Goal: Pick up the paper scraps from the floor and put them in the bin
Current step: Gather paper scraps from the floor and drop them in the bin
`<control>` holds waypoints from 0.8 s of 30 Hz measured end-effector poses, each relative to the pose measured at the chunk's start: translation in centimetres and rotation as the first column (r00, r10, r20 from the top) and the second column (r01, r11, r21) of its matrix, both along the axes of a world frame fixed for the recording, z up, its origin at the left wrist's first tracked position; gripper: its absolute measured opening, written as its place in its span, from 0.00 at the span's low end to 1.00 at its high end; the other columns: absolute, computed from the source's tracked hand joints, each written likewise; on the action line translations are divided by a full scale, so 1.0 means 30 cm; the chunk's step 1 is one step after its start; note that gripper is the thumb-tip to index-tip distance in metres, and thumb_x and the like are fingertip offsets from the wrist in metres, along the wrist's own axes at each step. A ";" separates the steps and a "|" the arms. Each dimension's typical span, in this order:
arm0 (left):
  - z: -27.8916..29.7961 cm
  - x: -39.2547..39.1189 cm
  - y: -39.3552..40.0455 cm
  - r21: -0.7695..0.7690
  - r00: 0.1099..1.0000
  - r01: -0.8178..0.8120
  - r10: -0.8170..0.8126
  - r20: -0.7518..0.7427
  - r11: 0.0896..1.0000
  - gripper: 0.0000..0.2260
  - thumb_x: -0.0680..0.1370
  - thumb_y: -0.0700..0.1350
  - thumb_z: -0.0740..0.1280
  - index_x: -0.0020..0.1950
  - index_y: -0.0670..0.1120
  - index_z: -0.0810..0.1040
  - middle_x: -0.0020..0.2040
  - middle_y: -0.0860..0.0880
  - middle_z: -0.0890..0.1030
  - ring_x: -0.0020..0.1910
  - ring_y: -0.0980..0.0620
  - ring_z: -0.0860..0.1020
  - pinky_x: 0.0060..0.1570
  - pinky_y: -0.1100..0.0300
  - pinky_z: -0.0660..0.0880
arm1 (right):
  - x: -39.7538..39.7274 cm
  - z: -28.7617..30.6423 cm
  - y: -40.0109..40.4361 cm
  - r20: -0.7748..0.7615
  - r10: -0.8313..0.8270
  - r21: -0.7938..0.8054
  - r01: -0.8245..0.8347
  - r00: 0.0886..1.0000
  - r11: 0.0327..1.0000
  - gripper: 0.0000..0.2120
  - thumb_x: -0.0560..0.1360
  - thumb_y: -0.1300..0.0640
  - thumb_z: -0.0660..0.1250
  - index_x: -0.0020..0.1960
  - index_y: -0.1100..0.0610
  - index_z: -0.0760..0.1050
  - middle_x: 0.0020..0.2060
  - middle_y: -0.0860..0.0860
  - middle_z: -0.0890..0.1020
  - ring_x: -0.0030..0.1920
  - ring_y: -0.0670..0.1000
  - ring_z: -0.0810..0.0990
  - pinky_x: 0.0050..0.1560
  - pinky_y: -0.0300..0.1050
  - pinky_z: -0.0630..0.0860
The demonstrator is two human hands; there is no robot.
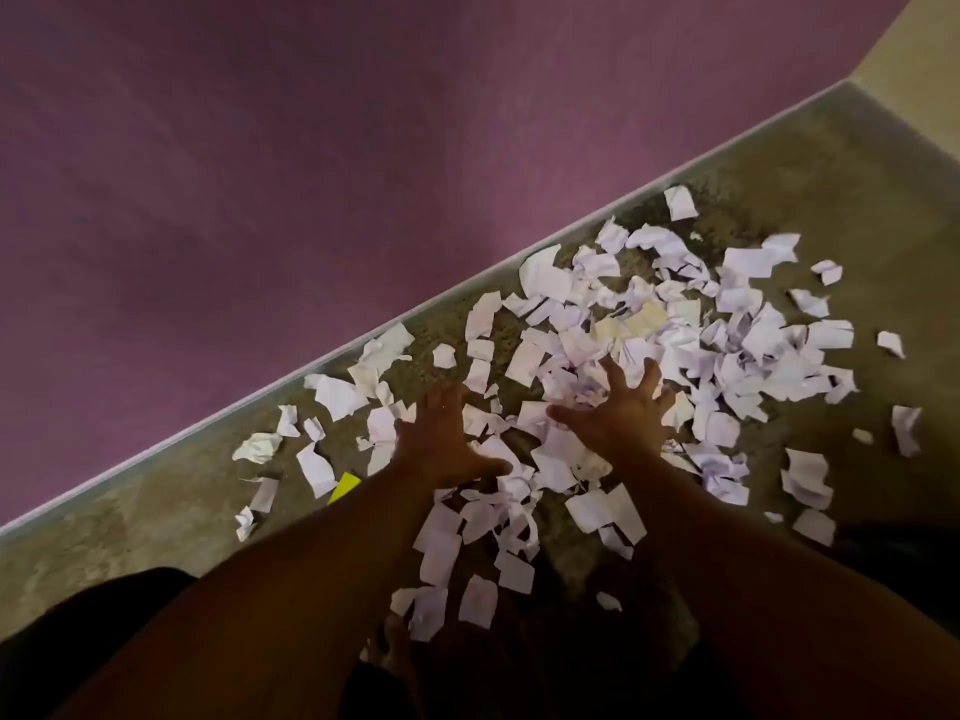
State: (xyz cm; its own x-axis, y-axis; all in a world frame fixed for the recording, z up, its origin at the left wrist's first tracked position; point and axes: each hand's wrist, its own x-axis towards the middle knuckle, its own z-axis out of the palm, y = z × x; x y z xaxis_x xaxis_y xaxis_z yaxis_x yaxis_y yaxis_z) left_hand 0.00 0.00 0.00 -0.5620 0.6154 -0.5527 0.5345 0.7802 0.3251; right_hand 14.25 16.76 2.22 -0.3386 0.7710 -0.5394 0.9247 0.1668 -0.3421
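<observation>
White, torn and crumpled paper scraps are seen strewn over the carpet from centre to right of the frame, below a purple wall. 2 hands are spread over them: the left hand laid flat, the right hand splayed, fingers apart, nothing gripped.

We see torn white paper scraps, thin, matt and creased, some crumpled. They lie on a rough, nubby brownish carpet floor. The purple wall looks matt and faintly mottled; one yellow scrap looks smooth.
</observation>
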 end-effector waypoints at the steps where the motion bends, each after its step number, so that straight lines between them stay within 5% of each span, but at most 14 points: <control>1: -0.039 -0.006 0.004 0.012 1.000 0.005 -0.005 0.017 1.000 0.59 0.54 0.73 0.74 0.77 0.54 0.51 0.79 0.49 0.51 0.78 0.45 0.52 0.69 0.32 0.58 | -0.012 -0.039 0.007 0.005 0.000 0.004 0.000 1.000 1.000 0.48 0.62 0.29 0.73 0.75 0.41 0.58 0.79 0.51 0.47 0.77 0.66 0.45 0.68 0.74 0.60; 6: -0.233 -0.042 0.048 0.062 0.998 0.063 -0.063 0.000 0.996 0.61 0.49 0.76 0.72 0.75 0.60 0.47 0.79 0.50 0.49 0.78 0.43 0.50 0.68 0.30 0.59 | -0.073 -0.216 0.044 0.098 0.109 -0.011 -0.108 0.989 0.994 0.48 0.62 0.27 0.70 0.76 0.39 0.56 0.79 0.52 0.43 0.77 0.67 0.43 0.67 0.78 0.54; 10: -0.316 -0.052 0.069 -0.037 0.987 0.161 -0.160 0.014 0.986 0.61 0.51 0.76 0.72 0.77 0.63 0.46 0.80 0.50 0.38 0.79 0.42 0.39 0.69 0.26 0.49 | -0.091 -0.323 0.057 0.133 0.141 -0.015 -0.140 0.981 0.990 0.50 0.60 0.23 0.68 0.76 0.38 0.54 0.79 0.52 0.41 0.77 0.68 0.43 0.67 0.78 0.56; 14: -0.343 -0.022 0.059 -0.160 0.972 0.232 -0.222 0.080 0.959 0.63 0.52 0.78 0.71 0.77 0.64 0.38 0.79 0.47 0.32 0.78 0.38 0.39 0.69 0.27 0.45 | -0.063 -0.392 0.043 0.171 0.184 -0.078 -0.173 0.968 0.982 0.60 0.53 0.18 0.64 0.78 0.40 0.48 0.79 0.54 0.39 0.76 0.70 0.45 0.68 0.75 0.59; 24: -0.376 0.079 -0.008 -0.271 0.895 0.442 -0.442 0.063 0.855 0.71 0.50 0.72 0.77 0.76 0.58 0.29 0.76 0.46 0.26 0.76 0.35 0.33 0.66 0.23 0.47 | 0.032 -0.408 -0.051 0.241 0.548 -0.125 -0.534 0.801 0.836 0.67 0.51 0.31 0.79 0.78 0.42 0.44 0.78 0.53 0.36 0.77 0.67 0.39 0.66 0.74 0.65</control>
State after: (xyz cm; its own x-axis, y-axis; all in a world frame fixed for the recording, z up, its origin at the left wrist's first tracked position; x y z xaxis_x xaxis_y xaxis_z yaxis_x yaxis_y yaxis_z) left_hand 2.36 -0.23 -11.28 -0.2675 0.6253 -0.7331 0.8445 0.5185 0.1341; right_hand 15.21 15.24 -10.02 -0.5381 0.4745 -0.6967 0.7439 0.6560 -0.1277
